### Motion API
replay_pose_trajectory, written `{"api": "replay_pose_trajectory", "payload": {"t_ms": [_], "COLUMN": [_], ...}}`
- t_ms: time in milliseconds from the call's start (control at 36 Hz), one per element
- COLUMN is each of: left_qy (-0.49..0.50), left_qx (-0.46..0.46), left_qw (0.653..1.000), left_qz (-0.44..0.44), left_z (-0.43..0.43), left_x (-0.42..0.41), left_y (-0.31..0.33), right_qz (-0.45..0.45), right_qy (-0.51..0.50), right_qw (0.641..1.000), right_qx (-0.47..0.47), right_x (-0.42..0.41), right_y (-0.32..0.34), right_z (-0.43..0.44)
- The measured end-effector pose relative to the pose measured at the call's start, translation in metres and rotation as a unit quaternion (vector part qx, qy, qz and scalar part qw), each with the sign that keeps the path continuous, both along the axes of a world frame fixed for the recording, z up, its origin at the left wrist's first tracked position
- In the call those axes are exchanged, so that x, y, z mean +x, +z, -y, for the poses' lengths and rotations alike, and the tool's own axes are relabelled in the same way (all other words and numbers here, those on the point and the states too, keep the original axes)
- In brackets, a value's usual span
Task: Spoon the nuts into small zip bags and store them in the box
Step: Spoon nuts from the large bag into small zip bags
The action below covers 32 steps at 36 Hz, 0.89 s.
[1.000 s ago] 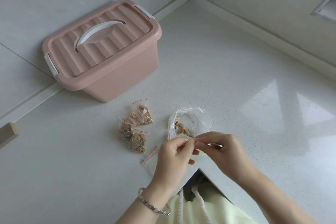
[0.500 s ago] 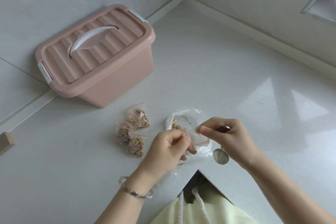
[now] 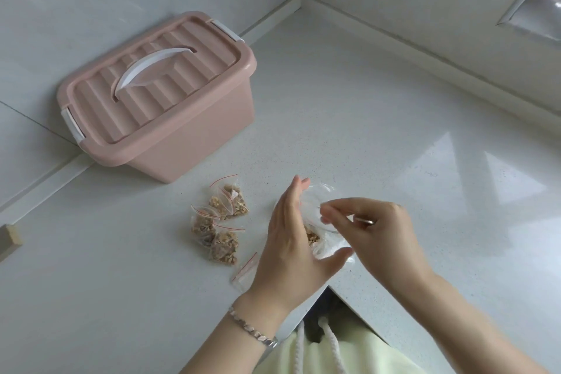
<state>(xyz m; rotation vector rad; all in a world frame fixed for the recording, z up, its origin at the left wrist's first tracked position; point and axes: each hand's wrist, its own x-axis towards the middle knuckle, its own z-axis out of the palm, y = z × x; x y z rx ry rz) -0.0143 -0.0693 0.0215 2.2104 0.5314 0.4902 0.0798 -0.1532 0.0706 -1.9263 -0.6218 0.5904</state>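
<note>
Head view: half a second back, both hands pinched a small zip bag between them. Now the left hand (image 3: pixel 291 240) has let go and is spread, fingers straight and thumb out, against the 9 o'clock side of the big clear nut bag (image 3: pixel 317 196). The right hand (image 3: pixel 376 234) is curled, fingertips pinched at that bag's mouth, with a metal glint inside it that I take for the spoon (image 3: pixel 365 221) handle. Where the small bag went I cannot tell. My guess is that the next scoop is being set up.

Several filled zip bags (image 3: pixel 220 222) lie on the worktop (image 3: pixel 364 130) at 9 o'clock of the left hand. Empty zip bags (image 3: pixel 244 272) lie at its 7 o'clock. The pink box (image 3: pixel 170 118), lid on, stands at 10 o'clock, and these filled bags are not yet stored.
</note>
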Motion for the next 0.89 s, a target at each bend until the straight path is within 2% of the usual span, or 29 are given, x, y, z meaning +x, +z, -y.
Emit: {"api": "replay_pose_trajectory", "payload": {"t_ms": [139,278,444,528,667,750,889], "left_qy": [0.049,0.068,0.072,0.074,0.116,0.146,0.14], "left_qx": [0.026,0.097,0.117,0.161,0.196,0.192,0.206], "left_qw": [0.997,0.989,0.989,0.984,0.973,0.97,0.968], "left_qz": [0.056,0.084,0.056,0.039,-0.042,-0.021,-0.013], "left_z": [0.004,0.003,-0.002,-0.002,0.005,0.007,0.0], "left_x": [0.009,0.012,0.007,0.005,0.007,0.01,0.005], "left_y": [-0.004,-0.006,-0.007,-0.009,-0.008,-0.004,-0.011], "right_qz": [-0.041,0.034,0.113,0.112,0.095,0.105,0.1], "right_qy": [0.016,-0.003,-0.01,0.002,0.026,0.038,0.047], "right_qw": [0.999,0.998,0.987,0.984,0.985,0.983,0.989], "right_qx": [-0.017,-0.056,-0.112,-0.136,-0.139,-0.143,-0.1], "right_x": [-0.006,-0.006,-0.001,-0.001,-0.006,-0.009,-0.006], "right_y": [0.001,-0.002,-0.002,-0.003,-0.005,-0.009,-0.009], "right_z": [-0.002,-0.003,-0.002,-0.002,-0.004,-0.004,-0.002]}}
